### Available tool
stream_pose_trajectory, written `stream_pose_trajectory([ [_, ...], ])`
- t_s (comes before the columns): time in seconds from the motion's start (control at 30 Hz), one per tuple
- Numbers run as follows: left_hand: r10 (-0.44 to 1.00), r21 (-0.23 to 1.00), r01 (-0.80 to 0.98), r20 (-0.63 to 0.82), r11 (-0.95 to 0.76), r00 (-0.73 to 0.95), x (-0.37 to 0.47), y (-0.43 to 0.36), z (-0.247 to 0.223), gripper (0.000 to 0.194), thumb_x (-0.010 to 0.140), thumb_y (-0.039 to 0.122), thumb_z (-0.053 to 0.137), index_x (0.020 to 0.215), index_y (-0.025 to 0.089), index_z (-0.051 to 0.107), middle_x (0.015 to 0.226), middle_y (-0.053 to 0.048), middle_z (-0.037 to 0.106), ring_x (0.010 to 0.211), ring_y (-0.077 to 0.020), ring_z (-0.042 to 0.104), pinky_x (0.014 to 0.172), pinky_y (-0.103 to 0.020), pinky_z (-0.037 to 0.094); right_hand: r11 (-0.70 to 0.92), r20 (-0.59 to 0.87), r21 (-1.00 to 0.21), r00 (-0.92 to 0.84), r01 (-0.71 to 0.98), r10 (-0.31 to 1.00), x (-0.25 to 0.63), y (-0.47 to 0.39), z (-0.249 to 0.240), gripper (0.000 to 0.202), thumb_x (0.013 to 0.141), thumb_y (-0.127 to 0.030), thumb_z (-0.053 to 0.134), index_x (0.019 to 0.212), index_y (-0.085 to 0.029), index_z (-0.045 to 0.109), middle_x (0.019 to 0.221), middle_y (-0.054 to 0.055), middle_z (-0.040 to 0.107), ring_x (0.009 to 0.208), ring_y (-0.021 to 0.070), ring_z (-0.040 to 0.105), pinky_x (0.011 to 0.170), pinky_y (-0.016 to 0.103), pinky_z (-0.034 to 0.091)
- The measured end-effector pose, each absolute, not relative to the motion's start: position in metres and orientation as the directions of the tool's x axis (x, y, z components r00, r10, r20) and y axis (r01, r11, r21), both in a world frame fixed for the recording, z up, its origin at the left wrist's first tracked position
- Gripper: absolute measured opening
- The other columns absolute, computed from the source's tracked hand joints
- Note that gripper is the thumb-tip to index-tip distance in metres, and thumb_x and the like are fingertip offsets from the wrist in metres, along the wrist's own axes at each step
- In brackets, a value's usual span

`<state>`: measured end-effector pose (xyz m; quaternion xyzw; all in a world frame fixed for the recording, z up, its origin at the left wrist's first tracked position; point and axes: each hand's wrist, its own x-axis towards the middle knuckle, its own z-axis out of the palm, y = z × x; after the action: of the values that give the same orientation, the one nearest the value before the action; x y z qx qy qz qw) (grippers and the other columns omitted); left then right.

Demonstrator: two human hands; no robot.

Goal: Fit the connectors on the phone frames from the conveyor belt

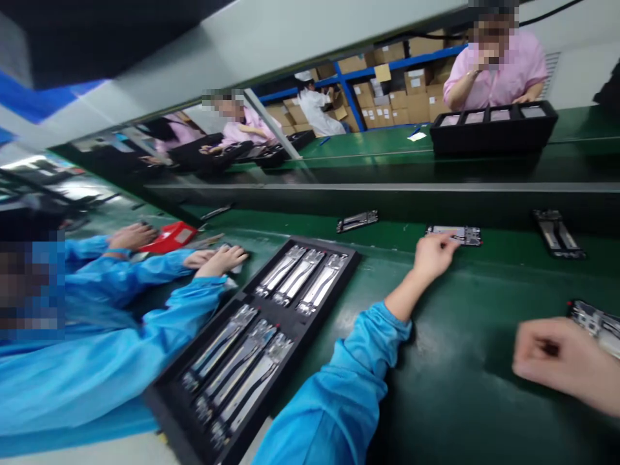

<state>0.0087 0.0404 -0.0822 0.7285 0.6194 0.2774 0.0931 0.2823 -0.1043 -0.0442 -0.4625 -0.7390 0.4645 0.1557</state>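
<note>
My left hand, in a blue sleeve, reaches to the near edge of a phone-like electronic assembly on the green table. Its thumb and fingers are pinched together; whether they grip the assembly is hidden. At the right, my right hand is curled and slightly blurred, its fingers pressed together over the tabletop. What it holds, if anything, cannot be made out. Just behind it lies another assembly, partly covered by the hand. A third assembly rests near the back ledge at the right.
A black foam tray with several assemblies stands left of my arm. Another assembly lies behind it. A co-worker's hands are beside the tray, near a red object. Beyond the ledge, a person in pink sits behind a black box.
</note>
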Motion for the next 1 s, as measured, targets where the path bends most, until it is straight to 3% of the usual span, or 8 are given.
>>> stream_pose_trajectory([
  [0.1,0.978,0.457,0.884,0.211,-0.104,0.006,-0.022,0.08,-0.072,0.044,0.103,0.045,0.052,0.14,0.023,0.061,0.122,-0.011,0.071,0.119,-0.0276,0.062,0.102,-0.042,0.048,0.374,-0.106,-0.671,-0.583,0.64,0.806,0.256,-0.093,-0.06,0.034,0.103,-0.033,0.048,0.091,-0.02,0.078,0.078,0.005,0.075,0.07,0.0189,0.069,0.062,0.027,0.051],
  [0.17,0.992,0.422,0.906,0.127,-0.037,-0.018,-0.038,0.103,-0.069,0.055,0.093,0.055,0.067,0.135,0.02,0.063,0.134,-0.014,0.064,0.128,-0.0338,0.055,0.107,-0.051,0.044,0.456,-0.019,-0.403,-0.505,0.793,0.863,0.24,-0.096,-0.069,0.039,0.103,-0.026,0.041,0.12,-0.018,0.076,0.086,0.01,0.079,0.075,0.0228,0.073,0.064,0.029,0.052],
  [0.27,0.999,0.376,0.927,-0.031,0.002,0.011,-0.047,0.127,-0.068,0.044,0.094,0.047,0.068,0.125,0.017,0.064,0.135,-0.012,0.06,0.125,-0.0298,0.057,0.107,-0.055,0.046,0.431,-0.071,-0.023,-0.431,0.902,0.899,0.221,-0.11,-0.074,0.048,0.102,-0.022,0.046,0.145,-0.006,0.059,0.067,0.014,0.074,0.06,0.0247,0.072,0.051,0.03,0.047],
  [0.37,0.986,0.374,0.927,-0.157,0.002,0.061,-0.046,0.142,-0.061,0.036,0.099,0.04,0.064,0.126,0.017,0.062,0.132,-0.01,0.062,0.116,-0.0248,0.062,0.1,-0.049,0.054,0.456,-0.12,0.057,-0.448,0.888,0.886,0.215,-0.117,-0.072,0.05,0.102,-0.018,0.046,0.149,-0.003,0.052,0.064,0.013,0.073,0.057,0.0236,0.071,0.047,0.03,0.044],
  [0.57,0.959,0.495,0.869,-0.244,-0.005,0.145,-0.039,0.115,-0.028,0.031,0.095,0.036,0.069,0.115,0.014,0.065,0.101,-0.005,0.071,0.085,-0.0169,0.068,0.077,-0.031,0.056,0.494,-0.11,-0.14,-0.509,0.858,0.854,0.228,-0.106,-0.064,0.051,0.103,-0.025,0.044,0.152,-0.014,0.052,0.073,0.008,0.077,0.064,0.024,0.074,0.053,0.03,0.048],
  [0.77,0.948,0.555,0.831,-0.284,0.041,0.144,-0.026,-0.041,-0.029,0.07,0.093,0.041,0.064,0.154,0.017,0.039,0.071,0.001,0.07,0.061,-0.0183,0.065,0.056,-0.026,0.044,0.355,0.034,-0.5,-0.391,0.79,0.92,0.249,-0.085,-0.069,0.043,0.106,-0.032,0.035,0.127,-0.02,0.071,0.098,0.009,0.08,0.081,0.024,0.076,0.068,0.031,0.053],
  [0.9,0.947,0.426,0.89,-0.188,-0.159,0.26,-0.005,-0.111,-0.035,0.065,0.096,0.052,0.058,0.153,0.025,0.044,0.081,-0.003,0.075,0.074,-0.0244,0.07,0.069,-0.033,0.05,0.166,0.026,-0.743,-0.219,0.649,0.975,0.263,-0.067,-0.075,0.044,0.106,-0.043,0.038,0.12,-0.019,0.071,0.07,0.003,0.07,0.066,0.0204,0.067,0.065,0.03,0.049],
  [1.0,0.835,0.399,0.756,0.046,-0.518,0.548,0.015,-0.109,-0.042,0.061,0.097,0.051,0.058,0.151,0.025,0.048,0.136,-0.011,0.066,0.125,-0.0286,0.061,0.102,-0.042,0.046,0.095,0.006,-0.82,-0.156,0.564,0.988,0.27,-0.058,-0.077,0.044,0.104,-0.049,0.04,0.115,-0.019,0.071,0.064,0.0,0.061,0.062,0.0181,0.061,0.064,0.029,0.047],
])
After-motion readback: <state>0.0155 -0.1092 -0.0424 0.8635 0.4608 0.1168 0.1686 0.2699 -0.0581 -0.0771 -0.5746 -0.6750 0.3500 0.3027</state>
